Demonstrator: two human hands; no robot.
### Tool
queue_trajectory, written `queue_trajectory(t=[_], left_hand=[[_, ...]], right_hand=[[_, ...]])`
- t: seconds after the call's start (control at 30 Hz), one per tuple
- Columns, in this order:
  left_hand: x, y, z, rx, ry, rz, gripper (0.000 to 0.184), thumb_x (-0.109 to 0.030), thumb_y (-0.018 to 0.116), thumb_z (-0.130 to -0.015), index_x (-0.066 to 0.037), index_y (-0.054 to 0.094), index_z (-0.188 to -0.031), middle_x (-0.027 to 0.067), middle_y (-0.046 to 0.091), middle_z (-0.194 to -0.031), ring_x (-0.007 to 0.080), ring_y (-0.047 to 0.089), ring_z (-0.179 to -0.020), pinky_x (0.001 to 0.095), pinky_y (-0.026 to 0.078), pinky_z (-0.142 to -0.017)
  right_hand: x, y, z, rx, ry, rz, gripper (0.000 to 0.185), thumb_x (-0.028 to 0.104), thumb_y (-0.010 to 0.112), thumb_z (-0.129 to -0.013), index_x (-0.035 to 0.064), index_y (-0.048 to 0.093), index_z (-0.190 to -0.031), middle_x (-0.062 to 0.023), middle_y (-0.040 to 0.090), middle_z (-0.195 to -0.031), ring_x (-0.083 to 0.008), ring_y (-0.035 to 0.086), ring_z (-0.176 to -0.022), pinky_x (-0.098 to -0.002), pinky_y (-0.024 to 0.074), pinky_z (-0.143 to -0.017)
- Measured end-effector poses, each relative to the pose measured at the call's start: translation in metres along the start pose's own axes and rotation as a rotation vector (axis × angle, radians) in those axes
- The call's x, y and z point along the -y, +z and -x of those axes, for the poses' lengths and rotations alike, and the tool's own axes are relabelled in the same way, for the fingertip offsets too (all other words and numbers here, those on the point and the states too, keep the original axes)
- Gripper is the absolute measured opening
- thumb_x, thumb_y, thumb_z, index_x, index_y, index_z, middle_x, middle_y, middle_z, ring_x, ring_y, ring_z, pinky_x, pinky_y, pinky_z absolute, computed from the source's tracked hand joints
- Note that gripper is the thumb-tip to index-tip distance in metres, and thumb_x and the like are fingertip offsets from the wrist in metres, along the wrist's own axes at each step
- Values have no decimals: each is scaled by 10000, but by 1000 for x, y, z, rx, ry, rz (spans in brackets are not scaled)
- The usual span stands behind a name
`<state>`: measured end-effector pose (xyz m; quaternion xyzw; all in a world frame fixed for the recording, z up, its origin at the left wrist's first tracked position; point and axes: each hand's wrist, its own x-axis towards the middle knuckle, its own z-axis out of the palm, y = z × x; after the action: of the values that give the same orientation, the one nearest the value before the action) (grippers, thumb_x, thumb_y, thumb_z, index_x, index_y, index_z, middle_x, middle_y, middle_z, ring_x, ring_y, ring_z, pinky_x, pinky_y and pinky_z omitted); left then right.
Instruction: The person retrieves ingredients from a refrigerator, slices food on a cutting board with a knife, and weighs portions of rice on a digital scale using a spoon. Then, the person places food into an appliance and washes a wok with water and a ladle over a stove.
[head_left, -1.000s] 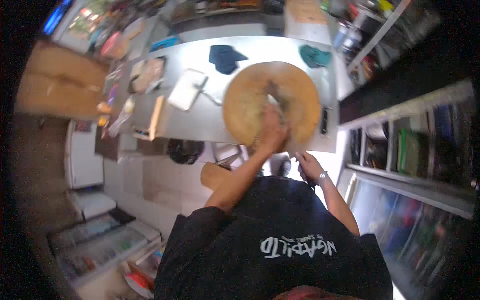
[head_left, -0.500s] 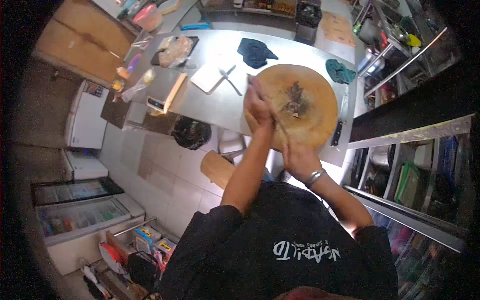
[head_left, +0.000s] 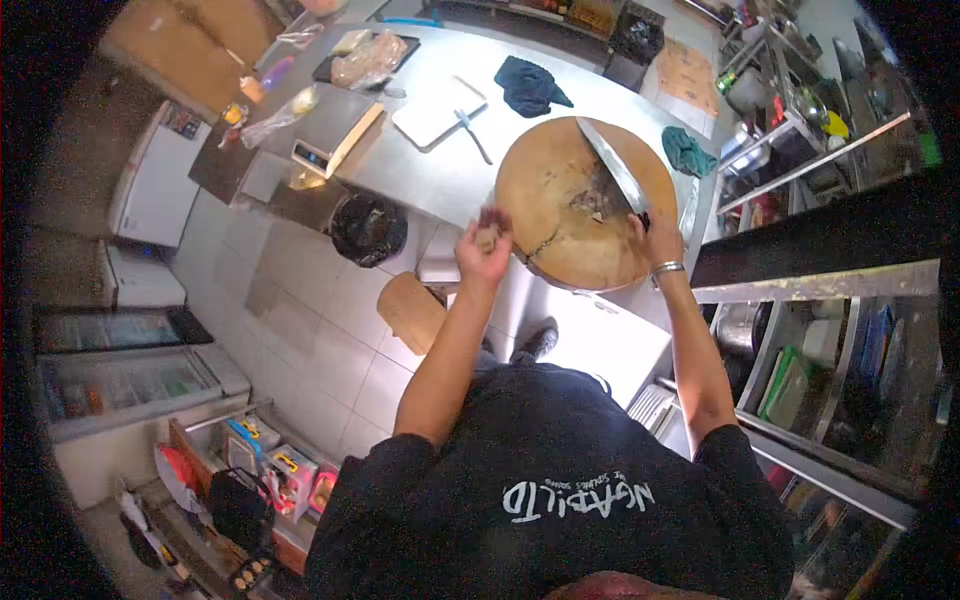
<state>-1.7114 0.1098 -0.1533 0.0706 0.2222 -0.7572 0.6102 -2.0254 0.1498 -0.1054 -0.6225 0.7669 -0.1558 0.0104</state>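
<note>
knife in right hand

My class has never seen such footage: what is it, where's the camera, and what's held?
One person works bare-handed, with no machine. Every picture comes from a single camera worn on the head, looking forward and down. The metal table carries a round wooden block with dark scraps, a dark cloth, a green cloth and a white tray. The right hand holds a knife over the block. The left hand, beside the block, holds small pieces too unclear to name.
</note>
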Motion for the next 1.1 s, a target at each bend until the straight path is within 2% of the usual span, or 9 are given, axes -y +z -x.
queue_trajectory(t=[0.17, 0.23, 0.27, 0.5, 0.53, 0.6, 0.7, 1.03, 1.1], left_hand=[[-23, -53, 68, -140, -109, 40, 277, -168, 383, -913, 54, 546, -941, 200, 596, -948, 325, 571, -950, 470, 463, -914], [-23, -64, 87, -290, -252, -97, 228, -130, 399, -891, 37, 553, -867, 189, 601, -912, 318, 581, -918, 476, 468, -900], [-18, -72, 98, -19, -36, -864, 204, -119, 427, -876, 36, 559, -858, 185, 603, -908, 318, 585, -905, 475, 469, -896], [22, -102, 75, -329, -449, -431, 264, -164, 520, -850, 50, 548, -1001, 213, 561, -1064, 335, 549, -1007, 462, 448, -938], [31, -101, 72, -333, -444, -458, 260, -180, 515, -852, 36, 557, -992, 198, 578, -1033, 325, 565, -974, 456, 457, -918], [39, -93, 71, -327, -421, -484, 257, -211, 506, -855, 6, 576, -974, 166, 613, -972, 304, 597, -906, 443, 474, -878], [37, -83, 69, -215, -380, -395, 216, -215, 504, -861, -33, 618, -884, 122, 645, -870, 258, 625, -809, 392, 500, -821], [-166, -60, 152, -181, -89, -221, 264, -276, 507, -881, -71, 638, -778, 78, 650, -759, 186, 619, -697, 313, 517, -671], [-227, -40, 197, -150, 287, -373, 276, -319, 517, -882, -80, 630, -803, 78, 647, -776, 186, 616, -703, 325, 507, -660]], right_hand=[[36, -8, -16, 146, 62, 38, 390, 337, 653, -803, 37, 564, -1037, -212, 613, -915, -412, 577, -829, -499, 461, -688], [53, 2, -15, -63, -121, -53, 393, 285, 677, -778, 47, 556, -1067, -193, 591, -986, -399, 563, -868, -482, 454, -717], [41, 32, -20, -79, -279, -66, 402, 251, 682, -765, 50, 545, -1084, -194, 575, -997, -387, 552, -916, -462, 444, -773], [62, 104, 18, 32, -428, -213, 189, 56, 558, -771, 16, 562, -956, -227, 580, -850, -383, 548, -858, -465, 435, -747], [99, 68, 31, 284, -196, -555, 177, 33, 542, -764, 10, 553, -939, -223, 576, -826, -389, 547, -838, -478, 427, -717], [144, 39, 70, 518, -158, -638, 167, 1, 526, -753, 2, 541, -920, -221, 563, -801, -402, 538, -785, -502, 406, -659], [165, 58, 111, 292, -584, -185, 158, 13, 541, -761, 13, 539, -919, -220, 559, -850, -410, 525, -785, -486, 407, -658], [392, 56, 179, 130, -924, -345, 204, 119, 608, -831, 38, 591, -1017, -131, 568, -1099, -323, 485, -1066, -407, 398, -920], [452, 82, 203, 166, -483, -932, 281, 184, 556, -893, 19, 551, -1122, -108, 563, -1153, -281, 480, -1124, -375, 380, -964]])
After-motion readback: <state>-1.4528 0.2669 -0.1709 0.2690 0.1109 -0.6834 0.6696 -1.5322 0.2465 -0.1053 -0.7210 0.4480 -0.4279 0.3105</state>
